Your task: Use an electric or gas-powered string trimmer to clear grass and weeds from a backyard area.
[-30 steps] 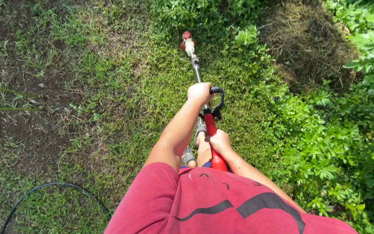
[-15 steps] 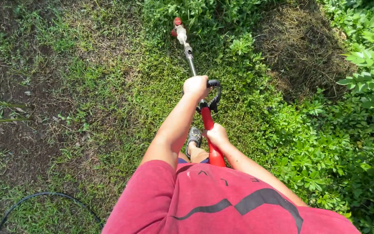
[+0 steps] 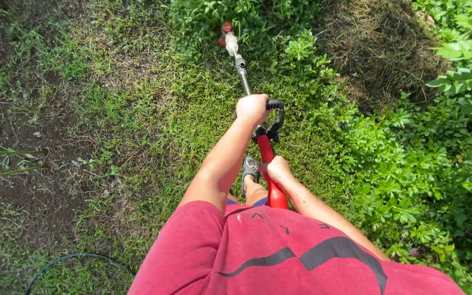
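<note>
Trimmer (image 3: 255, 117) runs away from the person as one long tool: a red grip section close to the body, a black loop handle (image 3: 276, 114) partway along, a thin metal shaft beyond that, and a small red and white cutting head (image 3: 228, 37) at the far end, down among the taller weeds. Left hand (image 3: 253, 108) is clenched over the top of the loop handle, arm stretched out almost straight. Right hand (image 3: 277, 169) is wrapped around the red grip nearer the waist, fingers closed on it, though whether a finger presses any trigger cannot be told from above. One foot in a grey shoe (image 3: 251, 166) shows just beside the red grip, planted on short grass (image 3: 203, 109). As a judgement from how the ground lies, the cutting looks partly done: the strip under and to the left of the shaft is low and even, and a patch of dry brown clippings (image 3: 383, 43) lies to the upper right. Thick leafy weeds (image 3: 411, 175) fill the right side and the far edge past the head, and they seem uncut, so a good deal appears to remain there. Bare dark soil (image 3: 28, 180) with thin tufts takes up the left side, and a black hose or cable (image 3: 66, 259) curves across the grass near the bottom left, well apart from the cutting head. A red shirt (image 3: 279, 257) fills the bottom of the view.
</note>
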